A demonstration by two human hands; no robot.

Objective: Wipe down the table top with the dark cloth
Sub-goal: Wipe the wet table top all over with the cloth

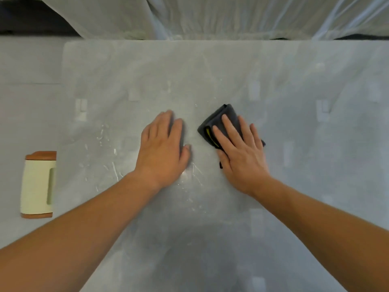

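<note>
A folded dark cloth (pixel 219 119) with a yellow tag lies on the grey table top (pixel 210 68), right of centre. My right hand (pixel 242 152) lies flat on it, fingers straight, pressing it onto the surface; the hand hides the cloth's near part. My left hand (pixel 164 148) rests palm down on the bare table just left of the cloth, fingers straight and holding nothing. White streaks and smears mark the table around and left of my left hand.
A cream container with brown ends (pixel 39 184) lies on its side at the far left. Pale plastic sheeting (pixel 210 17) hangs behind the table's far edge. The table's left edge runs near x 300.
</note>
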